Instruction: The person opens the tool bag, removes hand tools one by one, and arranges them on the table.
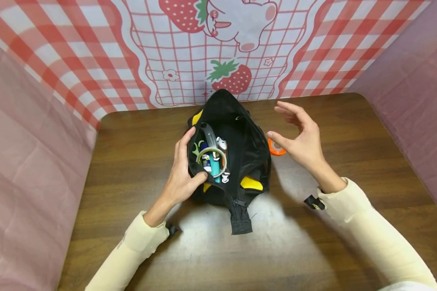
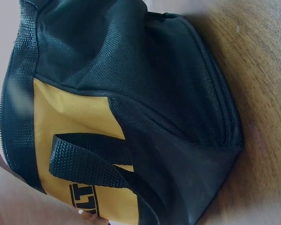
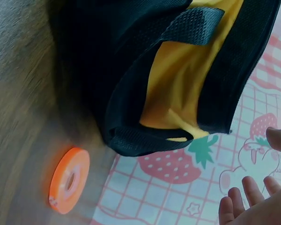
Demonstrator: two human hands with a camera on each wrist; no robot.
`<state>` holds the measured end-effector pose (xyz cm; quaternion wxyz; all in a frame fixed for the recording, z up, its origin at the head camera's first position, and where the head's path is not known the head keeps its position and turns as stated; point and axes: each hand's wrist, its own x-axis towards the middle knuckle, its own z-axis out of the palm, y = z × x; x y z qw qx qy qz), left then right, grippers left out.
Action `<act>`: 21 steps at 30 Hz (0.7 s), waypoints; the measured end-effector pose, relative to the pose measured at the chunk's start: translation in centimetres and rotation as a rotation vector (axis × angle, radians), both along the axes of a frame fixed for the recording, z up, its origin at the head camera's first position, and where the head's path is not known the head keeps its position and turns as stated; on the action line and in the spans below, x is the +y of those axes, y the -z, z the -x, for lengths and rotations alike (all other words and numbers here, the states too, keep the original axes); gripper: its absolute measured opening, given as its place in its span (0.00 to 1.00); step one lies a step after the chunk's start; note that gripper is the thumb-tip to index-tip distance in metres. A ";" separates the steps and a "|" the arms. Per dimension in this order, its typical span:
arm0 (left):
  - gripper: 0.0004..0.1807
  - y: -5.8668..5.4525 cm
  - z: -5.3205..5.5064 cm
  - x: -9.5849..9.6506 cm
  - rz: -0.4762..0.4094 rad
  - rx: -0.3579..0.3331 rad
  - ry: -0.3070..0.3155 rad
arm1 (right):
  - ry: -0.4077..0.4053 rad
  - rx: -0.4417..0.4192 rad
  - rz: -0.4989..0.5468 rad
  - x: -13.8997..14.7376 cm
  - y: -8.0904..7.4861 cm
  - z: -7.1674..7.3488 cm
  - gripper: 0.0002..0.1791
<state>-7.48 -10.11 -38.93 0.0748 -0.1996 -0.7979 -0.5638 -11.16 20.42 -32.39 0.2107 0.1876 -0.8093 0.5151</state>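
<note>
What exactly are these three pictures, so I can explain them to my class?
No machine here: you see a person's bare left hand and right hand. The widest picture comes from a camera on the head, looking down; the other two come from a camera on each wrist. On the table sit an open bag and, to its right, an orange roll. Inside the bag are a pale ring and other small items. The left hand holds the bag's edge; the right hand holds nothing.
</note>
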 end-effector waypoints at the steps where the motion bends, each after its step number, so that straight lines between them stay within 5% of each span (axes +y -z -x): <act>1: 0.56 0.0 0.0 0.0 -0.002 0.000 0.001 | -0.008 0.003 0.008 -0.2 -0.1 -0.1 0.37; 21: 0.57 -0.1 0.0 0.0 0.008 -0.004 0.006 | -0.207 0.013 0.006 -5.3 -0.9 -0.1 0.41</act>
